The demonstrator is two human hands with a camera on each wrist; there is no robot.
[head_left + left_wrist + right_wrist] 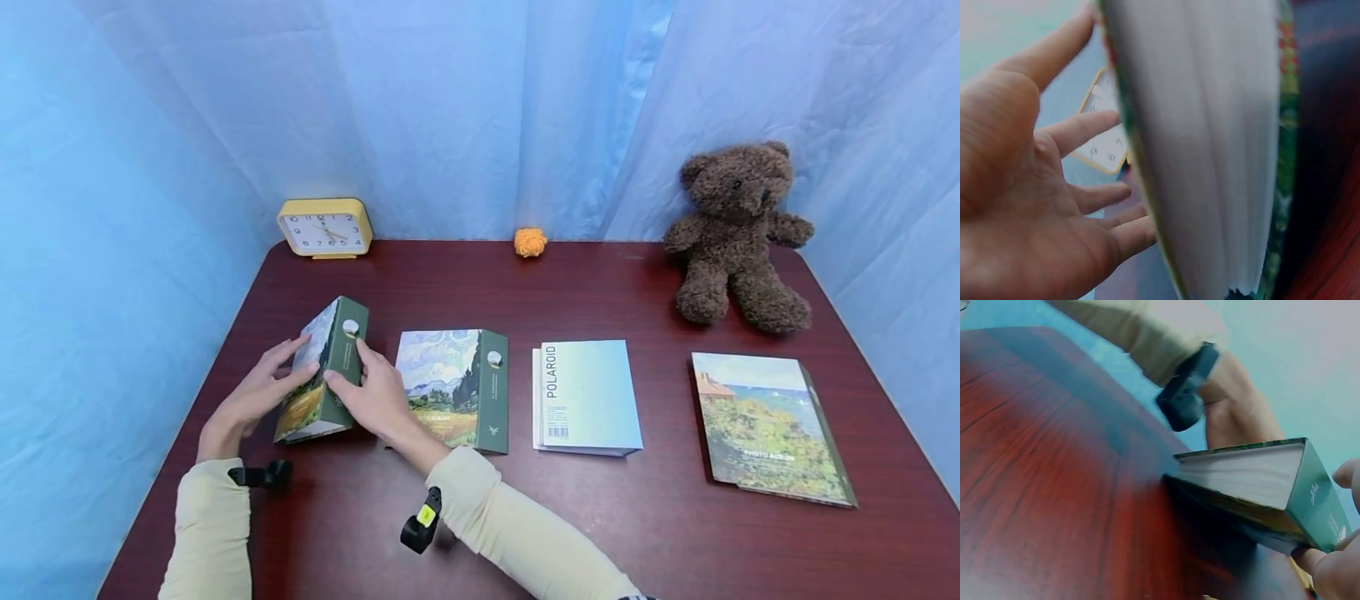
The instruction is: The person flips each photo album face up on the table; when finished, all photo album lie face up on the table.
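One album, leftmost, tilts near the table's left edge. Left hand touches its cover, fingers spread; right hand pinches its spine. Apply even pressure.

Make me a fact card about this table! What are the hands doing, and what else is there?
Tilted album: white pages showing
Left hand: touches its picture cover
Right hand: grips its green spine
Lying flat: matching album, POLAROID book, sea-picture album
At the back: yellow clock, orange fuzzy ball, brown teddy bear
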